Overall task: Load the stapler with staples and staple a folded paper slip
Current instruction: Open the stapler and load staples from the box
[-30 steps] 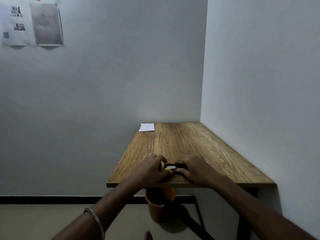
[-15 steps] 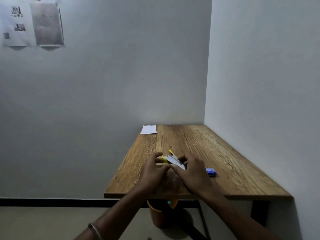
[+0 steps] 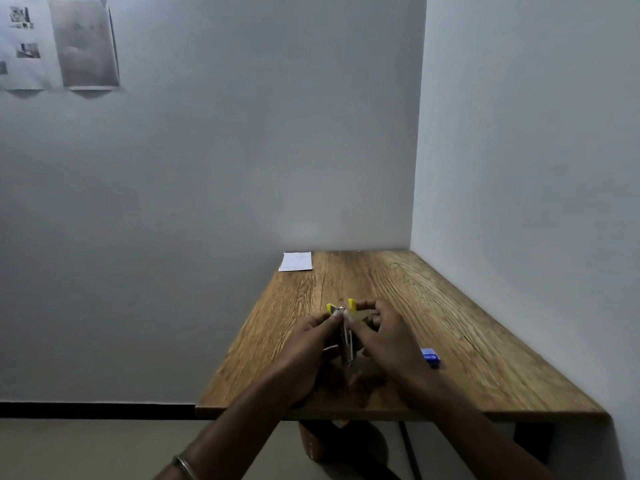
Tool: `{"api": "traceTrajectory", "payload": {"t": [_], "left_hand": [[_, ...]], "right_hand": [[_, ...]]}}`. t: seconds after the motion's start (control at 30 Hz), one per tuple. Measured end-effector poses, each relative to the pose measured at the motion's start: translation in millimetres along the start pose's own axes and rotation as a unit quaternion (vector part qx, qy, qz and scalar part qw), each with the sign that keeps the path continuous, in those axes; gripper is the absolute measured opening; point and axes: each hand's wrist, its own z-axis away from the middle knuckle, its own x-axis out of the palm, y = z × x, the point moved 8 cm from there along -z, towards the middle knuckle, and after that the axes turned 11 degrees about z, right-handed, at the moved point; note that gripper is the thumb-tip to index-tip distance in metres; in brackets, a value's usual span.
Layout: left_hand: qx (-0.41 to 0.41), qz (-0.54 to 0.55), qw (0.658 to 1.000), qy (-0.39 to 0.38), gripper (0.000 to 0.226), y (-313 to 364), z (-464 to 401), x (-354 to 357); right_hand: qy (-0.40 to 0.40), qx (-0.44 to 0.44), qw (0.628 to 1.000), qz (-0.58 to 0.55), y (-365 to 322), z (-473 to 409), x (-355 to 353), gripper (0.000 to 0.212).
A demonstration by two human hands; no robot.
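stapler (image 3: 346, 336) now splayed open between both hands' fingers (image 3: 332, 318).

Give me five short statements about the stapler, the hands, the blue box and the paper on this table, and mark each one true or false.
1. Both hands hold the stapler above the table. True: the left hand and the right hand grip it from either side.
2. The stapler is closed flat. False: its two yellow-tipped halves are spread apart.
3. The small blue box lies on the table to the right of the right hand. True.
4. The white paper is pinned under the stapler. False: it lies at the far left corner of the table, untouched.
5. A bangle is on the right wrist. False: it is on the left wrist.
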Motion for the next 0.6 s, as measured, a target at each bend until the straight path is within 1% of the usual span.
{"api": "traceTrajectory", "payload": {"t": [0.13,0.23,0.3,0.37,0.4,0.47,0.5,0.53,0.6], "left_hand": [[-0.013,-0.01,1.0,-0.005,0.04,-4.3,-2.0,7.0],[-0.006,-0.06,0.998,0.028,0.051,-4.1,-5.2,4.6],[0.009,-0.097,0.995,0.038,0.05,-4.0,-6.0,4.9],[0.014,-0.111,0.992,0.053,0.049,-5.2,-7.5,4.8],[0.01,-0.108,0.992,0.071,0.05,-6.2,-9.0,1.8],[-0.011,-0.066,0.986,0.156,0.049,-5.6,-13.1,-14.6],[-0.022,-0.04,0.979,0.199,0.047,-4.6,-14.6,-24.5],[-0.033,-0.02,0.974,0.225,0.045,-4.6,-16.1,-31.9],[-0.06,0.035,0.971,0.23,0.043,-8.2,-19.3,-35.6]], "right_hand": [[0.005,0.009,1.0,-0.004,-0.6,-5.3,4.1,0.016],[0.012,0.016,1.0,0.024,2.6,-3.3,13.1,0.02],[0.027,0.028,0.999,0.031,6.0,-1.7,15.9,0.019],[0.046,0.036,0.998,0.026,7.1,-0.2,15.8,0.018],[0.059,0.031,0.997,0.026,5.4,1.8,14.8,0.017],[0.093,-0.001,0.996,0.014,-1.1,6.6,10.8,0.015],[0.098,-0.018,0.995,0.0,-4.0,9.5,10.7,0.015],[0.093,-0.026,0.995,-0.011,-4.9,11.9,12.1,0.015],[0.073,-0.01,0.997,-0.031,0.1,12.4,13.6,0.014]]}}
